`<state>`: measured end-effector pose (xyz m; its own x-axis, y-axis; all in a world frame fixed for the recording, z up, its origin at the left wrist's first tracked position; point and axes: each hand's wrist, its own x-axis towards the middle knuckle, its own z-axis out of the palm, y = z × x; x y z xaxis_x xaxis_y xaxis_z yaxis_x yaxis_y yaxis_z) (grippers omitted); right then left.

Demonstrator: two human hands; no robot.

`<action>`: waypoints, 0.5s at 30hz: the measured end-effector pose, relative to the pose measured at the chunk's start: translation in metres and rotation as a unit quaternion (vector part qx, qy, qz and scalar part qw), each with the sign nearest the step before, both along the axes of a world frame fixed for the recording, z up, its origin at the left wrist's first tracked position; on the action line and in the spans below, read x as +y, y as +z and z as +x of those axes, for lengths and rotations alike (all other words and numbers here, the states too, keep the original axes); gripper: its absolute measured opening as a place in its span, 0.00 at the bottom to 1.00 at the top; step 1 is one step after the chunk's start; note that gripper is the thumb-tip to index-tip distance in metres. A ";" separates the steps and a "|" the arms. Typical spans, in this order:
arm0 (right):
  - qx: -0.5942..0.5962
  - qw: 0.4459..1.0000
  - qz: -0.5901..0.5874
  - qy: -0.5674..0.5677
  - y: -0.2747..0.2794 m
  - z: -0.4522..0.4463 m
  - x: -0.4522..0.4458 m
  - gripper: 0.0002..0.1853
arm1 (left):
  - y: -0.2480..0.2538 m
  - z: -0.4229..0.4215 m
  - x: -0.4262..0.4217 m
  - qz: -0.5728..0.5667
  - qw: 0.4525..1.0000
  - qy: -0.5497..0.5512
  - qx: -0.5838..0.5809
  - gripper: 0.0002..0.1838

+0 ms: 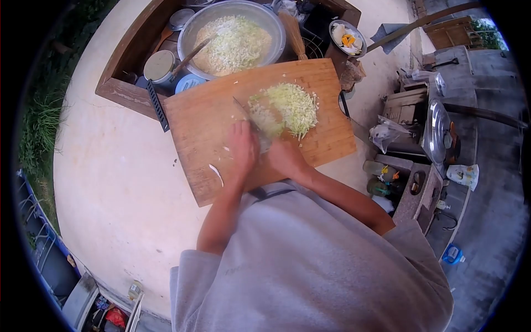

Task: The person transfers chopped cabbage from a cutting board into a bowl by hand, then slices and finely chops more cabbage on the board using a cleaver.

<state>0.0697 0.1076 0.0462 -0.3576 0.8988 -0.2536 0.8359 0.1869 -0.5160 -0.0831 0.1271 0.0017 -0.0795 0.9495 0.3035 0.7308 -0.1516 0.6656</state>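
A wooden cutting board [193, 130] lies in front of me, tilted in my view. My right hand [286, 159] is closed around the handle of a knife [254, 123], whose blade points up and to the left and is smeared by motion. Close along the left side of the blade is my left hand [243, 148]; blur hides whether its fingers press on the knife. Finely chopped pale green vegetable [293, 108] is heaped right of the blade, some of it blurred against it. A white curved scrap [216, 175] lies on the board left of my left hand.
Behind the board, a large metal bowl [280, 33] holds chopped vegetable with a wooden stick in it. Beside it stand a lidded tub [159, 65] and a brush [293, 36]. A small bowl [362, 50] of scraps is at the right. A metal lid [437, 130] stands farther right.
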 end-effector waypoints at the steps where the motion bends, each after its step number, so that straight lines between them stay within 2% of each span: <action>1: 0.035 0.999 0.013 -0.020 -0.004 0.001 0.003 0.09 | -0.001 0.000 0.004 0.011 1.000 0.004 0.001 0.05; 3: 0.103 0.992 0.035 -0.064 0.003 0.002 0.002 0.09 | -0.003 0.002 0.001 0.026 1.000 0.006 0.001 0.05; 6: 0.133 0.986 0.003 -0.103 0.017 0.007 -0.003 0.08 | -0.004 0.003 -0.001 0.039 0.999 0.019 -0.008 0.06; 11: 0.067 0.996 -0.005 -0.059 0.058 0.014 -0.013 0.08 | -0.006 0.001 -0.005 0.000 1.000 0.019 0.005 0.06; 15: 0.027 0.998 -0.041 -0.031 0.067 0.022 -0.015 0.09 | -0.005 0.002 -0.004 -0.009 1.000 0.019 0.019 0.08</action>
<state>0.0912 0.0925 0.1131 -0.3169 0.8965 -0.3095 0.8153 0.0908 -0.5718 -0.0811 0.1232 -0.0037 -0.1046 0.9511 0.2905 0.7606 -0.1117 0.6395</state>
